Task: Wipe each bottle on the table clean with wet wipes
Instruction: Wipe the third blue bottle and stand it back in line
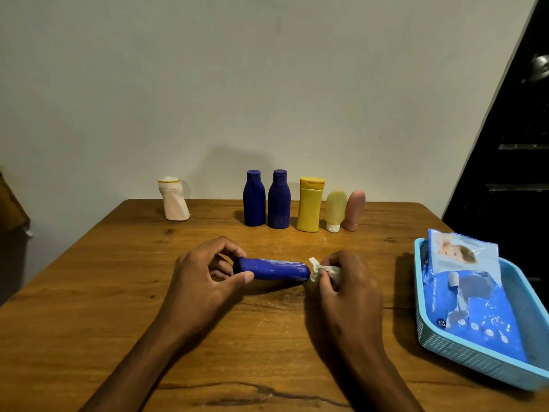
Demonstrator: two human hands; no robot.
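A: Blue bottle [271, 269] lay on its side between both hands, near the middle of the table [118, 292]. Long axis ran left to right, one end pointing into each hand.

B: Who had it?

A: Left hand [205, 275] pinched the left end, thumb in front, fingers curled over the top and behind. Couldn't tell which end was the cap, the fingers covered it.

B: And the other?

A: Right hand [346, 281] was closed around a bunched wet wipe [322, 270], the wad touching or just at the bottle's right end. So the right hand was the one placed to wipe, and a stroke along the body would have to travel leftward toward the holding hand.

B: Other bottles?

A: Six stood upright along the far edge: white bottle [175, 200] apart on the left, then two blue bottles [254, 199], yellow bottle [310, 205], pale tube [335, 211], pink tube [355, 209].

B: Supplies?

A: Wipes pack [472, 307] in the blue basket [481, 364], right side, nearer the right hand.
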